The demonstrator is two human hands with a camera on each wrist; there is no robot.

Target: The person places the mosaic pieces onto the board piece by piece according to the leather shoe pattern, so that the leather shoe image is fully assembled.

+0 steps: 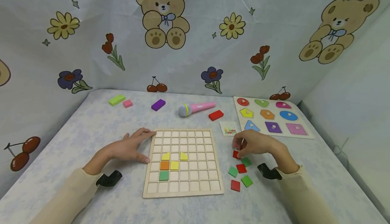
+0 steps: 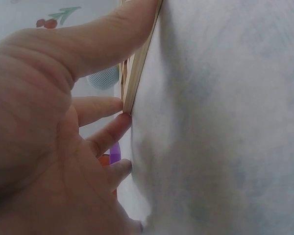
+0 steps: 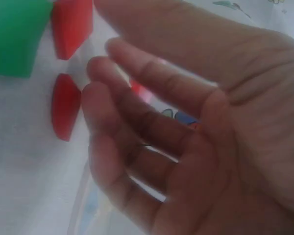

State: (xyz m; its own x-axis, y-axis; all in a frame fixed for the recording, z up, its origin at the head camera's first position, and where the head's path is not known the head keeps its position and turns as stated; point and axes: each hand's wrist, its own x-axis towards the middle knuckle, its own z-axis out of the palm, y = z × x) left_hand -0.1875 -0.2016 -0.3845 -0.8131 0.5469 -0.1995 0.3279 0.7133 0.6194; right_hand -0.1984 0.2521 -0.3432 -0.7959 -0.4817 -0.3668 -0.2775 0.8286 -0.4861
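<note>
A wooden grid board (image 1: 195, 194) lies flat on the table, holding two yellow corner-cut tiles, a yellow square tile (image 1: 174, 165), an orange tile (image 1: 164, 165) and a green tile (image 1: 164, 175). My left hand (image 1: 129, 148) rests at its left side, fingers spread, thumb and index finger touching the wooden edge (image 2: 135, 81). Right of the board, my right hand (image 1: 255, 142) hovers low with loosely bent fingers. Its thumb is right at a red tile (image 1: 236, 154), and in the right wrist view nothing shows pinched between the fingers (image 3: 100, 105).
Several red and green tiles, such as a red one (image 1: 235, 185) and a green one (image 1: 247, 181), lie near the right hand. Behind are a pattern card (image 1: 229, 129), a knob puzzle board (image 1: 300, 117), a pink toy microphone (image 1: 198, 108) and colored blocks like a purple one (image 1: 158, 105).
</note>
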